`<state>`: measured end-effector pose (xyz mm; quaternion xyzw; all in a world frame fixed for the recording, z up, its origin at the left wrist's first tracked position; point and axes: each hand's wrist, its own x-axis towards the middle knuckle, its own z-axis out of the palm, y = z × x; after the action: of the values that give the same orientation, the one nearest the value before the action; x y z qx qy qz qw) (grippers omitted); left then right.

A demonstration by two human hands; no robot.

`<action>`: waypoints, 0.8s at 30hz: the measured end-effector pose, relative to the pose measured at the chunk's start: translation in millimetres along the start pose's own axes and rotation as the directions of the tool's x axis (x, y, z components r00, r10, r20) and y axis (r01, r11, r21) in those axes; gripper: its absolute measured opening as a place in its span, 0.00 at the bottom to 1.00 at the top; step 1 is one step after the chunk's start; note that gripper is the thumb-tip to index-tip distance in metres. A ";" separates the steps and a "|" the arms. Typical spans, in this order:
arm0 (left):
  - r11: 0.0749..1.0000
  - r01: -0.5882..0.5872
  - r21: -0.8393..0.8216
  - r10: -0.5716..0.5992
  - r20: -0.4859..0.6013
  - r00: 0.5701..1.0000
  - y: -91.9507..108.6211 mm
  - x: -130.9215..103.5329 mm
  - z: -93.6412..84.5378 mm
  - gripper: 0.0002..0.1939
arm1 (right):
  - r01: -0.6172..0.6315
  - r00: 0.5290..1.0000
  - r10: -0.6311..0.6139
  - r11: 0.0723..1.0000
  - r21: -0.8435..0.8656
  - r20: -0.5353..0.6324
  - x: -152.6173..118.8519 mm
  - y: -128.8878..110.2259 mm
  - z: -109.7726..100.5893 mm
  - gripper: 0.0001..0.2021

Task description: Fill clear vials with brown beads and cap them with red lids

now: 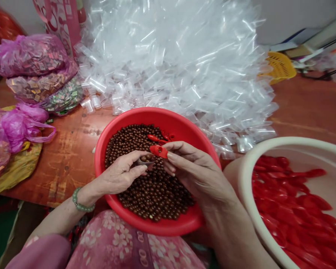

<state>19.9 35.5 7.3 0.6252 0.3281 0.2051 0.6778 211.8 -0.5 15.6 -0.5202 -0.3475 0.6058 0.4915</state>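
My left hand (pixel 126 170) holds a small clear plastic cup (pixel 146 161) with a few brown balls in it, its thumb and fingers closed round the rim. Close beside it, my right hand (pixel 193 164) pinches a small red plastic piece (pixel 158 151) with a hole in it, just above the cup. Both hands are over a red basin (pixel 156 114) that holds a great many shiny brown balls (pixel 154 194). Several red plastic pieces (pixel 153 138) lie on the balls at the basin's far side.
A large heap of clear plastic tubes (pixel 168 67) covers the back of the brown table (pixel 81 149). At right stands a cream tub (pixel 246 175) of red plastic parts (pixel 294 201). Pink bags (pixel 42 56) of small pieces lie at left. A yellow basket (pixel 281 66) sits behind.
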 end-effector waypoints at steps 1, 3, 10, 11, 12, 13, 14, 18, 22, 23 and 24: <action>0.999 -0.017 0.048 0.018 -0.018 1.000 -0.2 -0.1 -0.5 0.18 | 0.006 1.000 -0.005 0.999 -0.033 0.023 -0.5 -0.1 2.5 0.10; 0.986 -0.060 0.156 0.068 -0.046 0.997 -0.8 -0.8 -1.7 0.16 | 0.009 0.998 -0.001 0.993 -0.122 0.065 -0.7 -0.2 5.5 0.09; 0.923 -0.070 0.380 0.130 -0.135 0.982 -5.1 -4.1 -3.6 0.15 | 0.098 0.988 -0.142 0.879 -0.466 -0.061 1.7 -4.0 -4.9 0.08; 0.919 -0.077 0.387 0.139 -0.136 0.981 -5.2 -3.8 -3.7 0.15 | 0.088 0.986 -0.144 0.884 -0.460 -0.087 1.6 -4.9 -5.5 0.08; 0.918 -0.082 0.387 0.144 -0.133 0.981 -4.9 -3.4 -3.9 0.16 | 0.074 0.986 -0.133 0.896 -0.437 -0.105 1.4 -5.9 -4.9 0.08; 0.920 -0.085 0.383 0.144 -0.129 0.981 -4.4 -2.8 -4.2 0.15 | 0.062 0.987 -0.117 0.911 -0.408 -0.112 1.5 -6.8 -2.9 0.09; 0.922 -0.086 0.377 0.143 -0.126 0.982 -3.8 -2.2 -4.7 0.15 | 0.062 0.989 -0.110 0.921 -0.384 -0.104 1.8 -7.5 0.2 0.09; 0.947 -0.072 0.312 0.118 -0.132 0.984 -2.4 -0.9 -7.2 0.13 | 0.165 0.979 -0.202 0.879 -0.448 -0.034 7.1 -7.5 10.9 0.07; 0.982 -0.014 0.189 0.048 -0.175 0.983 -3.4 -1.4 -8.5 0.13 | 0.151 0.966 -0.232 0.860 -0.487 -0.111 12.4 -3.4 1.1 0.07; 0.986 0.006 0.168 0.024 -0.174 0.984 -4.0 -1.2 -8.7 0.13 | 0.135 0.964 -0.226 0.869 -0.476 -0.141 12.9 -2.9 -1.9 0.08; 0.989 0.021 0.147 0.004 -0.169 0.986 -4.6 -0.9 -8.9 0.13 | 0.125 0.962 -0.220 0.879 -0.459 -0.161 12.9 -3.1 -3.5 0.09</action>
<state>12.3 40.6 3.0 0.6529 0.4012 0.2293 0.6002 216.2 12.4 14.0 -0.6461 -0.4685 0.4059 0.4453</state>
